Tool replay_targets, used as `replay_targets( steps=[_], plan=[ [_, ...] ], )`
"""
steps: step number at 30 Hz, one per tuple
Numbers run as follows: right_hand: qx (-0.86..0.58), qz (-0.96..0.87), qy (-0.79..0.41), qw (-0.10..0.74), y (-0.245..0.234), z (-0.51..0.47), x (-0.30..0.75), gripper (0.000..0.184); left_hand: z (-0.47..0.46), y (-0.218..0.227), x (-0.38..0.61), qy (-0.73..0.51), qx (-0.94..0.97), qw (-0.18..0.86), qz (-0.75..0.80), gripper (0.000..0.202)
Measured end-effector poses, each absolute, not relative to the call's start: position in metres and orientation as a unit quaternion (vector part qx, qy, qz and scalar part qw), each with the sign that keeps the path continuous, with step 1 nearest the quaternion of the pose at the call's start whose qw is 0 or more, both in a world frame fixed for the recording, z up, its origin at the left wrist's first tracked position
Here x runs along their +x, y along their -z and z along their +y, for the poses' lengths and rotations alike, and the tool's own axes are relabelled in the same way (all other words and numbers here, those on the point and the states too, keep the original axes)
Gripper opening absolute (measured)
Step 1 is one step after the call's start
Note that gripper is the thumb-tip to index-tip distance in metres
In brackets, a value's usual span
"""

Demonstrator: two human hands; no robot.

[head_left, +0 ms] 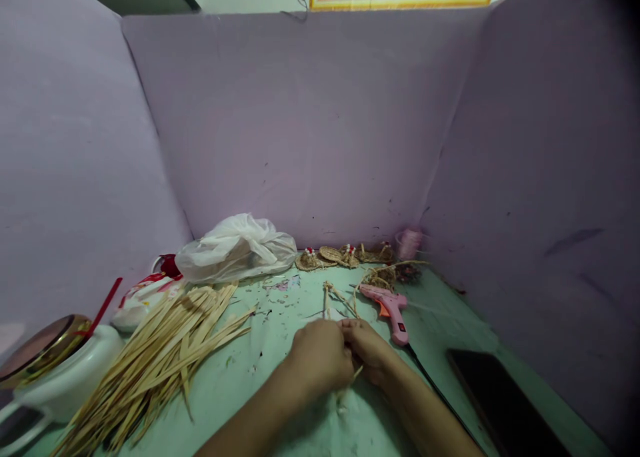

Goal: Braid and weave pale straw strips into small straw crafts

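My left hand (323, 352) and my right hand (369, 350) meet over the middle of the table, fingers closed and touching. A thin straw braid (327, 299) comes out beyond the hands, and a short straw end sticks out below them. The part between my fingers is hidden, and the left hand is slightly blurred. Just past my right hand lies a pink glue gun (390, 302), its black cord running back under my right forearm. To the left, a large bundle of flat dried straw strips (165, 350) is spread on the table.
Along the back wall stand small woven straw slippers (340, 255), a pink thread spool (409, 244) and a white plastic bag (240, 247). A white pot (90, 360) with a golden-rimmed bowl (45, 347) is at left. At right lies a black phone (503, 400). Purple panels (310, 124) enclose the green table (280, 310).
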State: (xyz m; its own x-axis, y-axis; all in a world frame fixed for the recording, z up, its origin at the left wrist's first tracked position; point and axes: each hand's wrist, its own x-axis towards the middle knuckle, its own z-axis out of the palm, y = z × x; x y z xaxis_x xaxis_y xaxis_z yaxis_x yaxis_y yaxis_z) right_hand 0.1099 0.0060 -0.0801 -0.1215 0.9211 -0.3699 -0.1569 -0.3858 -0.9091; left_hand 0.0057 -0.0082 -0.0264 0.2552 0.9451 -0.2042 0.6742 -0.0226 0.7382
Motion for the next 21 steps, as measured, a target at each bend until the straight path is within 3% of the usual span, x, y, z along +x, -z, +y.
replay_targets(
  steps=[3,8,10,14,21],
  plan=[
    [-0.496,-0.368,-0.683,0.392,0.081,0.007,0.116,0.009,0.012,0.024,-0.009,-0.200,0.641,0.363,0.646,0.013],
    [-0.462,-0.383,-0.702,0.384,0.081,0.007,0.119,0.010,0.031,0.045,-0.014,-0.163,0.460,0.676,0.553,0.012],
    [-0.455,-0.409,-0.697,0.374,0.082,0.008,0.120,0.011,0.033,0.054,-0.013,-0.138,0.417,0.732,0.521,0.012],
    [-0.508,-0.515,-0.599,0.345,0.087,0.013,0.123,0.006,0.031,0.059,-0.011,-0.132,0.455,0.673,0.568,0.012],
    [-0.636,-0.708,-0.215,0.217,0.065,0.005,0.123,0.017,0.020,0.058,0.005,-0.223,0.500,0.556,0.626,0.016]
  ],
)
